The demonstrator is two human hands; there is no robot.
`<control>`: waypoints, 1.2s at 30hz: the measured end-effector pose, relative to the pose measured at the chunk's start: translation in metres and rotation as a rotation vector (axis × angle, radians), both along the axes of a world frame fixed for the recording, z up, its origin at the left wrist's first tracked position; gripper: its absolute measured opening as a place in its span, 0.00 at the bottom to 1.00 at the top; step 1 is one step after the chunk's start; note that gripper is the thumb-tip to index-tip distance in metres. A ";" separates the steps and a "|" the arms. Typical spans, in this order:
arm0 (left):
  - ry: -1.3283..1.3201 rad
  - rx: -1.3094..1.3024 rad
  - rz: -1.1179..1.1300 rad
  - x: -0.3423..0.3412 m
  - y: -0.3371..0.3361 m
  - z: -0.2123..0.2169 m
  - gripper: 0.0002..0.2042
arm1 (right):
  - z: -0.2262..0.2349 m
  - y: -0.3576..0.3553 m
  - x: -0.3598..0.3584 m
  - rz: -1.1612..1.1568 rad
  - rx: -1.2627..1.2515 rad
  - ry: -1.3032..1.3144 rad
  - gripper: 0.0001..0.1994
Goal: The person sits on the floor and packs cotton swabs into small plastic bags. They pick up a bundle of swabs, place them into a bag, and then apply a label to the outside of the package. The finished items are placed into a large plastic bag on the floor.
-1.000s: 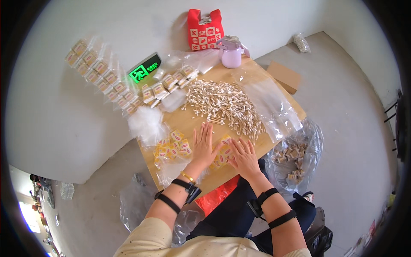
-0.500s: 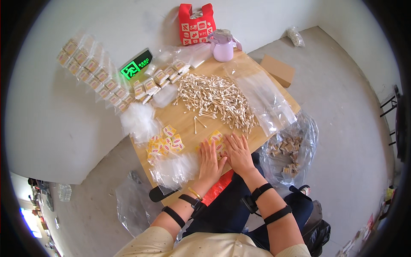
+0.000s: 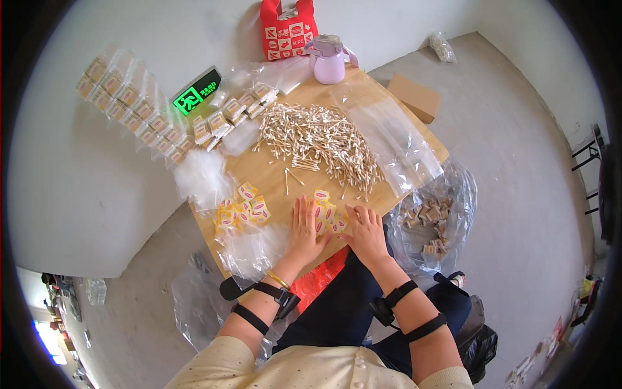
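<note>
My left hand (image 3: 304,235) lies flat on the near part of the table, fingers stretched forward along the left side of a small spread of yellow-and-white paper labels (image 3: 329,212). On the other side, my right hand (image 3: 367,235) rests palm down with its fingers apart, the fingertips at the labels' right edge. Both hands are open and neither grips anything. Left of them is a second heap of the same labels (image 3: 236,212), with clear plastic bags (image 3: 251,251) just below. Beyond the labels a large pile of cotton swabs (image 3: 317,139) covers the table's middle.
Packed swab bundles in clear bags (image 3: 129,110) stretch along the far left, beside a green exit sign (image 3: 197,94). A lilac jug (image 3: 329,68) and red bag (image 3: 288,32) are at the back. Clear sheets (image 3: 395,152) cover the right edge; a plastic sack (image 3: 434,223) hangs beyond it.
My hands have moved apart, the left one leftward, and more of the labels between them shows. The whole view has shifted slightly.
</note>
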State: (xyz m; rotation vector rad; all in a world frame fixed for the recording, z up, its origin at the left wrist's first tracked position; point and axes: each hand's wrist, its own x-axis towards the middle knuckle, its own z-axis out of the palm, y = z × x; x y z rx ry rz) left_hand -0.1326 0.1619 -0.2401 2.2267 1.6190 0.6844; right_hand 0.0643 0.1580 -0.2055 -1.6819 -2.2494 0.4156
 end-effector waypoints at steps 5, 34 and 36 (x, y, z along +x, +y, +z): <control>0.081 -0.068 -0.032 0.008 0.006 -0.001 0.43 | -0.029 0.002 -0.013 0.000 0.005 0.209 0.33; -2.028 -1.383 0.224 0.032 -0.089 -0.020 0.48 | -0.029 0.001 -0.047 0.278 0.118 0.003 0.29; -2.048 -1.285 0.337 0.036 -0.089 -0.026 0.41 | -0.026 -0.014 -0.044 0.280 0.118 0.011 0.28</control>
